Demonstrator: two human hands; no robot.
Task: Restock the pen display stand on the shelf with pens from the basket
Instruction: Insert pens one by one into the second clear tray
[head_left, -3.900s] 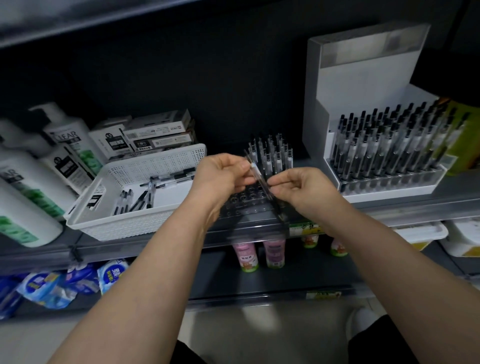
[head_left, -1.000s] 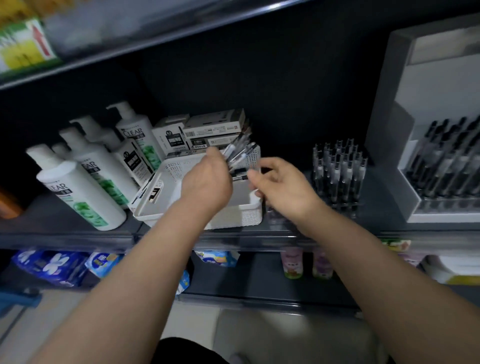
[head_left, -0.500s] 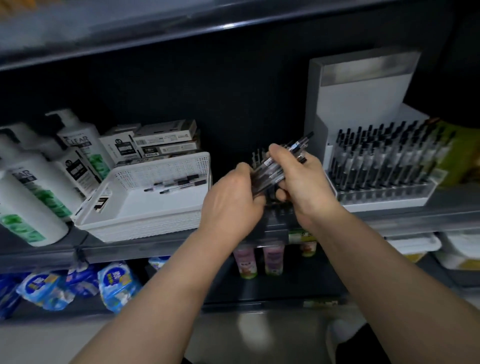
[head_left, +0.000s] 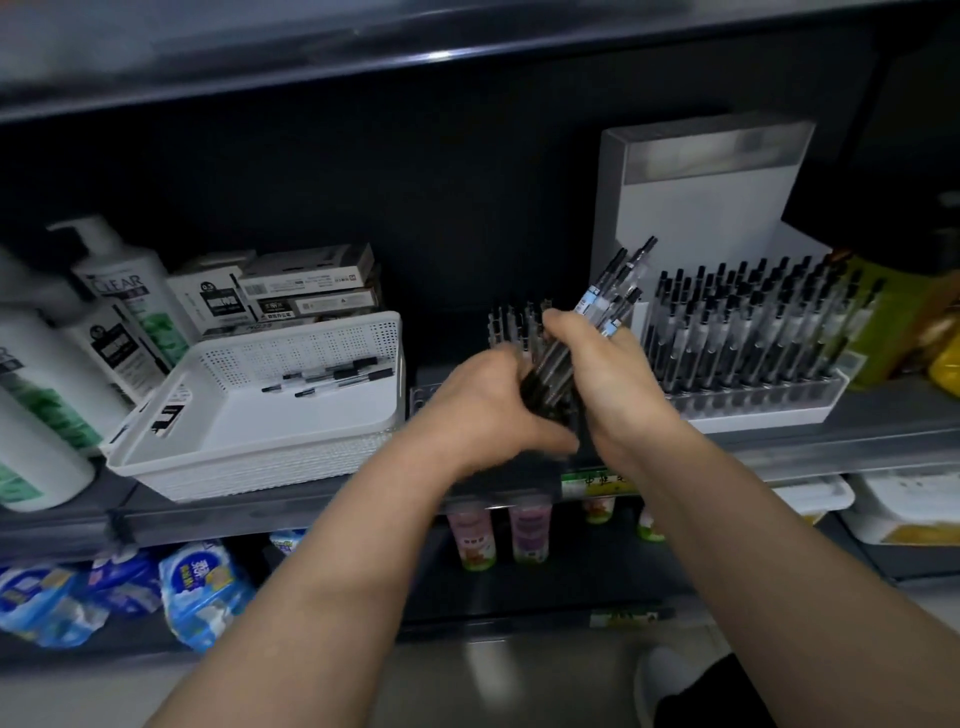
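So at the left end of the shelf (head_left: 234, 512) there's a bunch of white shampoo bottles (head_left: 117, 291) with green labels, and some small boxes (head_left: 311, 286) stacked by the back edge next to them. Just right of those sits the white basket (head_left: 249, 462), up at the front edge, with a few loose pens (head_left: 332, 374) lying flat near its back wall. In the middle, the left hand (head_left: 483, 410) is curled around the bottom end of a bundle of pens (head_left: 605, 301). The right hand (head_left: 613, 384) is wrapped around the same bundle a bit higher, so both hands are clamped on it, touching each other, over the shelf's front edge. The bundle leans with its top ends poking up and to the right. Right behind the hands is the small pen stand (head_left: 511, 325), mostly hidden, with a few pens upright at its back. Right of that is a big white display rack (head_left: 701, 208) packed with rows of black-topped pens (head_left: 753, 332), then some yellow-green packs (head_left: 888, 322) at the far right end, too blurry to read. The lower shelf (head_left: 571, 582) has blue packs (head_left: 202, 587) at the left, little bottles (head_left: 527, 535) in the middle and white tubs (head_left: 904, 509) at the right.
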